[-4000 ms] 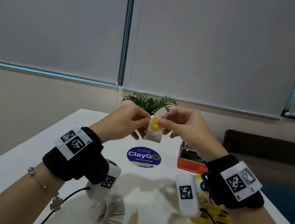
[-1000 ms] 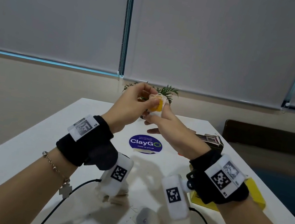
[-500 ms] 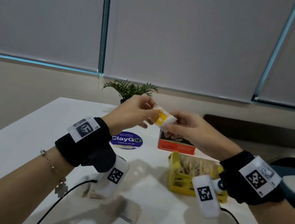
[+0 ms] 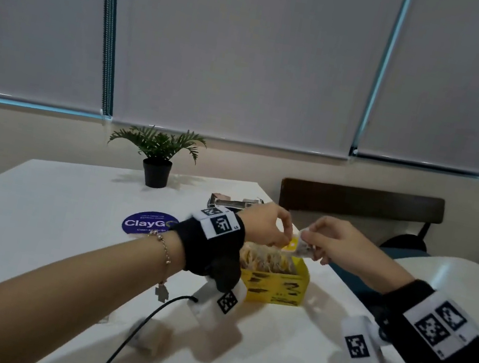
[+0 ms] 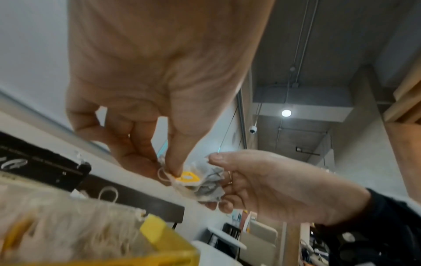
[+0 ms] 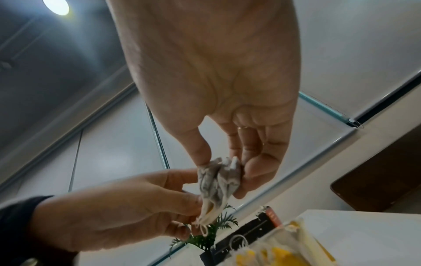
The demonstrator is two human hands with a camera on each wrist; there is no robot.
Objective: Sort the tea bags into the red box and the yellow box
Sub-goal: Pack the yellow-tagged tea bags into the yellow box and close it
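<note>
Both hands hold one crumpled tea bag [image 4: 303,251] just above the open yellow box [image 4: 274,286], which is full of tea bags. My left hand [image 4: 284,237] pinches the end with the yellow tag [image 5: 188,178] and looped string. My right hand [image 4: 311,247] grips the bag's body [image 6: 216,183] between thumb and fingers. The red box [image 6: 272,216] stands just behind the yellow one; in the head view only its open dark flaps [image 4: 229,202] show past my left wrist.
A potted plant [image 4: 157,151] stands at the table's far edge and a blue ClayGo sticker [image 4: 144,223] lies left of the boxes. A blurred loose tea bag [image 4: 147,336] lies near the front. A chair back [image 4: 360,199] and another white table [image 4: 455,274] are to the right.
Both hands have carried the tea bag from a raised spot at mid-table down and to the right, over the yellow box. The head view has turned right.
</note>
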